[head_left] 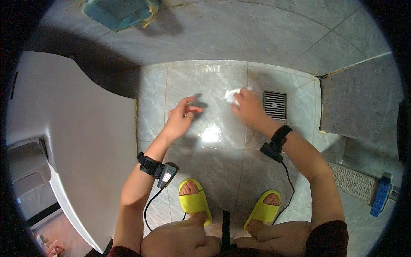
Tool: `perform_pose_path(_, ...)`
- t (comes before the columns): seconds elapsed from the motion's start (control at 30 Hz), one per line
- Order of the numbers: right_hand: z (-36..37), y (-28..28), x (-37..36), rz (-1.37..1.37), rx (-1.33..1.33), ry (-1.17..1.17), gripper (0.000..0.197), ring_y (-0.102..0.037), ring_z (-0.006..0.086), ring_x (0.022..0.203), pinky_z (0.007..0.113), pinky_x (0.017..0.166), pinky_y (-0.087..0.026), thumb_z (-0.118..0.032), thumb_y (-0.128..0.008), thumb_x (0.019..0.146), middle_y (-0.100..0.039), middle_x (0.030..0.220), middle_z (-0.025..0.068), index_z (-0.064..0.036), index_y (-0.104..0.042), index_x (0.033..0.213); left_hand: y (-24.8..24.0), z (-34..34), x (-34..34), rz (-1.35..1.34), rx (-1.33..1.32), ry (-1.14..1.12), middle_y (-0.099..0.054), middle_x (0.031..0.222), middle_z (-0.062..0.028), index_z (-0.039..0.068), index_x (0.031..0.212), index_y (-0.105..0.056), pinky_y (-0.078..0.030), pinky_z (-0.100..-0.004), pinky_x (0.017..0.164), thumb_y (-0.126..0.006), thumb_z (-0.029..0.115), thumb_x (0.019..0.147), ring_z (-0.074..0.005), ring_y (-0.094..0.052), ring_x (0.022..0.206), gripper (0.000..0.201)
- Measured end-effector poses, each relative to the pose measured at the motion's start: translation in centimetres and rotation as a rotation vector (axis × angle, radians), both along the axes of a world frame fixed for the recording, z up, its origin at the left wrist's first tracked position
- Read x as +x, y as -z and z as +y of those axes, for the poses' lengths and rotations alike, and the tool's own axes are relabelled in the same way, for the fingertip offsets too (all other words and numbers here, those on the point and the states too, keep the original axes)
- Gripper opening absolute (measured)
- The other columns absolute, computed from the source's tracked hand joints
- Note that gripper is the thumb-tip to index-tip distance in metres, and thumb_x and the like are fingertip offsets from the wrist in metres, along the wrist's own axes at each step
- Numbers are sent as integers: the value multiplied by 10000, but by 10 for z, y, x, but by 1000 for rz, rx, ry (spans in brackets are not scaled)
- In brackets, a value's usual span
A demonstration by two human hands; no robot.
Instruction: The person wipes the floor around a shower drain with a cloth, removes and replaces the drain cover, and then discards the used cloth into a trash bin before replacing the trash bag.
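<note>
My right hand (248, 106) is closed round a crumpled white tissue or cloth (231, 96), just left of the floor drain (274, 105). Whether the white wad touches the tiles I cannot tell. Left of it, my left hand (183, 115) hovers over the pale grey tiled floor (192, 85) with its fingers apart and nothing in them. Below the hands the tiles shine with a bright, wet-looking glare. Each wrist wears a black strap with a small device and a cable.
A large white panel or fixture (94, 141) fills the left side. Blue-green wrapping (120, 13) hangs at the top wall. On the right are a grey block (361, 94), a mop-like woven pad (351, 182) and a blue clamp-like piece (380, 195). Yellow slippers (195, 200) are on my feet.
</note>
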State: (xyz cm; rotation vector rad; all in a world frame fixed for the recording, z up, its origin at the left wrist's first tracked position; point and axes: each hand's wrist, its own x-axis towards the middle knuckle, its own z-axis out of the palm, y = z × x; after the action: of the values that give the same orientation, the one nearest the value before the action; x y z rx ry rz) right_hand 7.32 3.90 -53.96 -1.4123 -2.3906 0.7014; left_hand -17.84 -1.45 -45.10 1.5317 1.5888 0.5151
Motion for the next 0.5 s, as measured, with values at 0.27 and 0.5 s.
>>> perform_pose_path(0.27,-88,8,31,48,-33,-369,293,-516,282,1005,389,840,-469,-54,-561,819,-487,1071,139,-28,-553,1111,-3,-3,44,-25,-28,84,-677,1056,-94,13,1297,-436,-464,-305,890,-452,-10,835,-212,-622,1023,463)
perform_pose_path(0.5,-12,-31,116,17,48,124,251,-528,298,1026,390,863,-484,-25,-558,820,-519,1075,144,-38,-600,1068,-16,5,83,19,-21,130,-683,1025,-101,-5,1275,-465,-464,-293,870,-453,-25,832,-208,-641,966,443)
